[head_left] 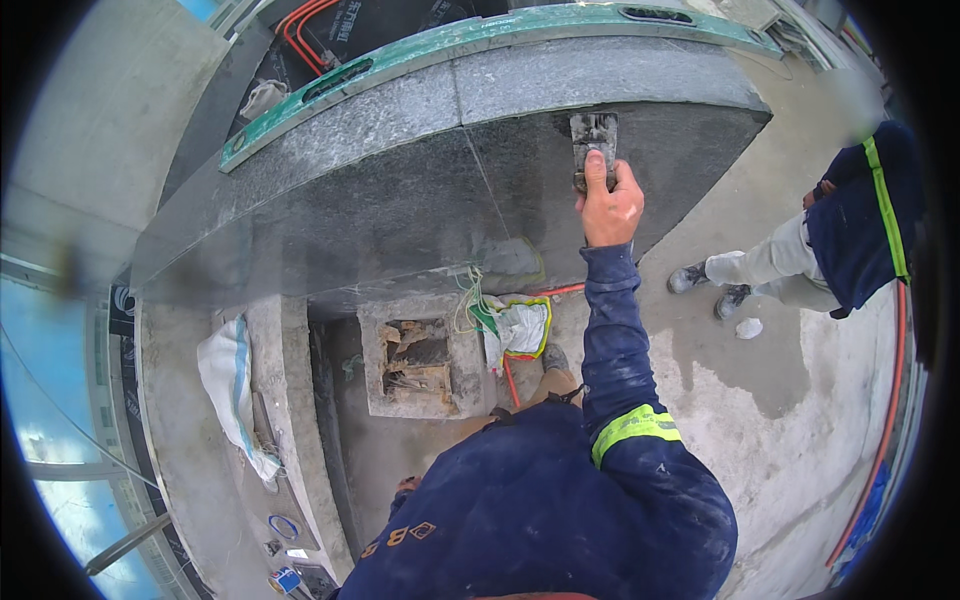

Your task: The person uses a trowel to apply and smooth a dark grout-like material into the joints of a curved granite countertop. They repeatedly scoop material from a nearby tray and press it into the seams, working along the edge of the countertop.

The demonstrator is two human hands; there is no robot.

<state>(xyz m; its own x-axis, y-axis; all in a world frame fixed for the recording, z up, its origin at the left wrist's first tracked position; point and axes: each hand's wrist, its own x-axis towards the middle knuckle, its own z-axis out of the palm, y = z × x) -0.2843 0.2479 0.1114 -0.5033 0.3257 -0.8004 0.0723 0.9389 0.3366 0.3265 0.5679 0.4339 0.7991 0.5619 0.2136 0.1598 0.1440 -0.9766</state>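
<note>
My right hand (pixel 611 208) is closed round the handle of a putty knife (pixel 594 128). The thumb lies along the tool, and its wide, smeared blade is against the dark face of a grey stone slab (pixel 380 200), just under the upper edge. A thin joint line runs down that face, left of the blade. Along the slab's lighter top lies a long green spirit level (pixel 440 62). Low beside my body, only a bit of my left hand (pixel 408 484) shows; its fingers are mostly hidden.
At right stands another person (pixel 850 235) in dark clothing with a reflective stripe. Below the slab are a hollow concrete block (pixel 385 398) and a crumpled sack (pixel 524 328). A white woven sack (pixel 232 385) lies on the left ledge. A red hose (pixel 893 400) runs along the right.
</note>
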